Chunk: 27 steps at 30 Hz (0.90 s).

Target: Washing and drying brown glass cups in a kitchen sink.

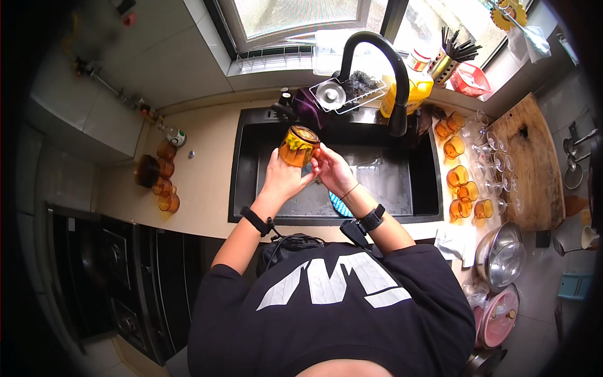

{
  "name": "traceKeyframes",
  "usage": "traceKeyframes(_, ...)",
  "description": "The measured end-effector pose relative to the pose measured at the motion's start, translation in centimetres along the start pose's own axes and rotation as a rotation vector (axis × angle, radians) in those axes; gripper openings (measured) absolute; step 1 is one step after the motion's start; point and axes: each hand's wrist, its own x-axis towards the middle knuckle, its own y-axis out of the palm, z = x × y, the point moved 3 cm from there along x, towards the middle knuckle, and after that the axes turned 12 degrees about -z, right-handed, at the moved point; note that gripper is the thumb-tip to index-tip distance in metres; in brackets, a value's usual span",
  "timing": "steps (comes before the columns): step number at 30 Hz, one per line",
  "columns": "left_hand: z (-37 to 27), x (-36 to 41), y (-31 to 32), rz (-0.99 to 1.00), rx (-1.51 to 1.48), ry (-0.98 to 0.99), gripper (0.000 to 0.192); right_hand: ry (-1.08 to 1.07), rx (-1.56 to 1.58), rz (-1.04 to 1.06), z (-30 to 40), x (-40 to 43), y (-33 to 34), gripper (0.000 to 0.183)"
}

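Observation:
Over the black sink [330, 219] I hold an amber glass mug [295, 153] with its base turned up. My left hand [285, 176] reaches up into or behind it, and something yellow shows through the glass, perhaps a sponge or cloth. My right hand [335, 169] grips the mug's handle side. A blue and white patterned cloth or pad [340, 205] lies in the sink, partly behind my right wrist. The black curved faucet [400, 85] stands at the sink's back edge.
Amber mugs [162, 187] and a bottle [176, 136] stand left of the sink. More amber glasses [457, 176], stemmed glasses [497, 162] and a wooden cutting board [532, 165] are at the right. A wire rack [362, 101] and a yellow jug [417, 92] sit behind the sink; metal bowls [490, 254] are at lower right.

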Motion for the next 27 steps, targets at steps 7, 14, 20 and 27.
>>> traceKeyframes(7, 0.7, -0.9, 0.9, -0.196, 0.153, 0.061, 0.056, -0.061, 0.045, -0.134, 0.8, -0.9, 1.2, 0.021)
traceKeyframes(14, 1.4, -1.8, 1.2, -0.295, 0.167, 0.152, 0.05, -0.105, 0.046, 0.045, 0.8, -0.9, 0.5, 0.023)
traceKeyframes(20, 2.3, -2.7, 0.3, -0.376, 0.151, 0.263, 0.043, -0.099, 0.086, -0.016, 0.8, -1.5, 1.5, 0.022)
traceKeyframes(27, 2.5, -3.7, 0.1, -0.371, 0.104, 0.232, 0.038, -0.044, 0.322, -0.036, 2.0, -1.9, 0.5, 0.034)
